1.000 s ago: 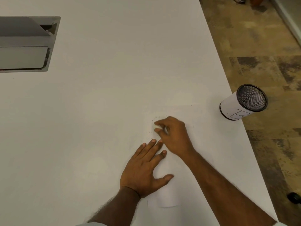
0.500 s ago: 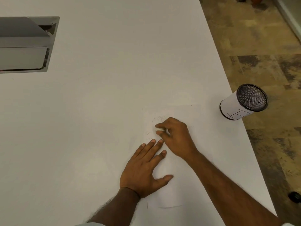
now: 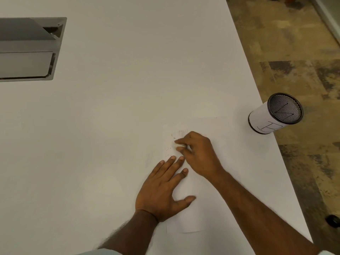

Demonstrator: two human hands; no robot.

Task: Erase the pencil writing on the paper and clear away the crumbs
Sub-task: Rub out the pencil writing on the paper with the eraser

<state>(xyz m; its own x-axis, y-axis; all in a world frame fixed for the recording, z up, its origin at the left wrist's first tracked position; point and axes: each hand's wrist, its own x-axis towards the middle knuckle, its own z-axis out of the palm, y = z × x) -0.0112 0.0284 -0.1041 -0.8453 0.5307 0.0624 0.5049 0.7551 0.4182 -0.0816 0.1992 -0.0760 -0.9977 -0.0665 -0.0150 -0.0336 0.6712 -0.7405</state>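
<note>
Head view: paper (image 3: pixel 191 218), long axis near-to-far.

Your paper (image 3: pixel 189 218) is a white sheet lying flat on the white table (image 3: pixel 110 107), long side running away from you. Its edges barely show against the top. Your left hand (image 3: pixel 161 190) rests flat on its near half. The writing (image 3: pixel 182 132) is faint grey pencil near the far edge, with a few fainter marks down the left margin, too light to read. The eraser (image 3: pixel 177 143) shows only as a pale sliver pinched in your right hand (image 3: pixel 198 155), touching the sheet just below the top line of writing.
</note>
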